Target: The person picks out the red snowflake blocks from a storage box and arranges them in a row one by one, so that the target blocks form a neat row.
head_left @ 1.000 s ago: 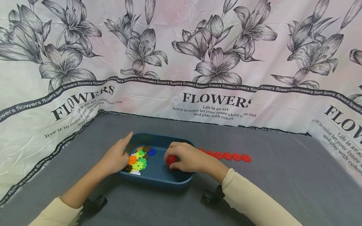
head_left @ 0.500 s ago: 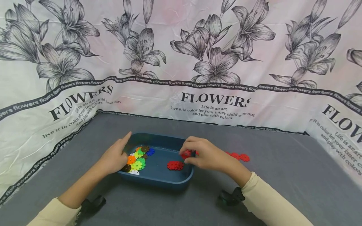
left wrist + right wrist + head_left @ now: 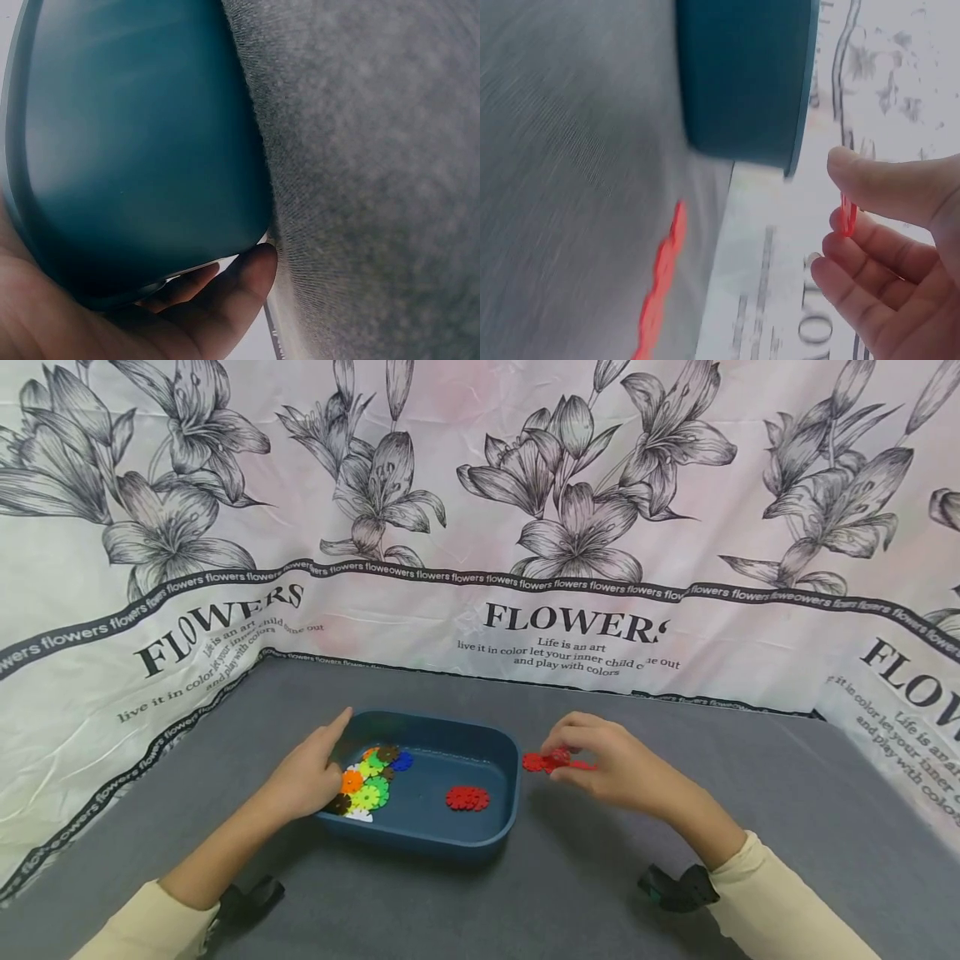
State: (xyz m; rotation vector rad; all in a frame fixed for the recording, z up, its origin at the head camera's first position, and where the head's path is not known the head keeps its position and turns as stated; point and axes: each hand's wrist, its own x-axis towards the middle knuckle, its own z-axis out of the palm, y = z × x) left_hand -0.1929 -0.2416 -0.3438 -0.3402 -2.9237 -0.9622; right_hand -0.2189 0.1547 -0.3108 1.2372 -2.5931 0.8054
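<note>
A dark blue plastic basin (image 3: 427,785) sits on the table. My left hand (image 3: 307,777) grips its left end, index finger along the rim; the left wrist view shows fingers (image 3: 225,304) against the outer wall. My right hand (image 3: 611,764) is just beyond the basin's right end, pinching red notched plastic discs (image 3: 558,757) between thumb and fingers. Seen from the right wrist, the held discs (image 3: 847,216) stand edge-on. Under this hand a row of red discs (image 3: 532,762) lies on the table, partly hidden by the hand.
Inside the basin, a mixed pile of notched discs (image 3: 367,795) in several colours lies at the left, and a small group of red discs (image 3: 467,798) at the right. A flower-printed cloth (image 3: 420,635) hangs behind the grey table (image 3: 750,777).
My right hand has lifted red discs out of the basin and moved right, over the red row. Other red discs in the basin have come into view. The left hand stays put.
</note>
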